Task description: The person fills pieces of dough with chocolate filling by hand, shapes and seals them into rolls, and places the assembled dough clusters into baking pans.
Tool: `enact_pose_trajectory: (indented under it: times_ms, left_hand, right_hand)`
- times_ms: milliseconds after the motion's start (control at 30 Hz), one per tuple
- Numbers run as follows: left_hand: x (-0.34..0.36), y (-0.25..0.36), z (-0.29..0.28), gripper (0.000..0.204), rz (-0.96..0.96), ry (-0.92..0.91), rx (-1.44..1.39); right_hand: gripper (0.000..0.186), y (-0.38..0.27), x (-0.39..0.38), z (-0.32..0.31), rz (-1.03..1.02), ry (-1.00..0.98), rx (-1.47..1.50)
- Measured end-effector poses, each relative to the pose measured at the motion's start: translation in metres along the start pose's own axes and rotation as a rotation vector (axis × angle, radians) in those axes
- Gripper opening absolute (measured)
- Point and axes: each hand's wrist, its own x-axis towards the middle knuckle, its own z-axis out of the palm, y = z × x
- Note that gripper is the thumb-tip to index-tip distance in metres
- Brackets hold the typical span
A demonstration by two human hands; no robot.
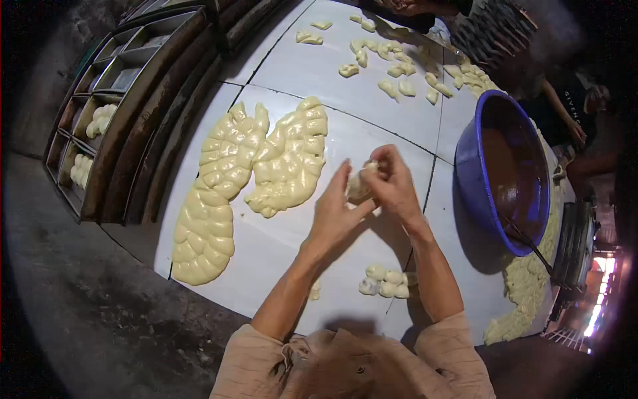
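Observation:
My left hand point(332, 209) and my right hand point(399, 189) meet over the white tiled table point(372, 120), both closed on a small lump of pale dough point(359, 181) partly hidden by the fingers. Two flattened, glossy masses of segmented dough lie to the left of my hands, a long one point(203, 239) and a broader one point(292, 156). Below my hands sits a cluster of rounded dough balls point(392, 280), with a small piece point(315, 290) beside my left forearm.
Stacked metal moulds point(123, 149), some holding dough, stand at left. A blue basin point(468, 169) with brown contents and a dark stick point(538, 253) sits at right, beside spread dough point(522, 292). Loose pieces point(405, 86) lie farther back, near another person's arm point(565, 116) and hands point(405, 6).

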Motion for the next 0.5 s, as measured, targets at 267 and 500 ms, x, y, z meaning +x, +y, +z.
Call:
enact_pose_trajectory:
  times_ms: [267, 500]
  left_hand:
    - [0.012, 0.037, 0.002, 0.072, -0.185, -0.342, -0.253]
    - [0.009, 0.051, -0.004, 0.124, -0.14, -0.506, -0.143]
  right_hand:
    - [0.033, -0.014, -0.033, -0.05, 0.289, -0.007, 0.047]
    - [0.025, -0.001, -0.055, -0.056, 0.354, -0.1, 0.251]
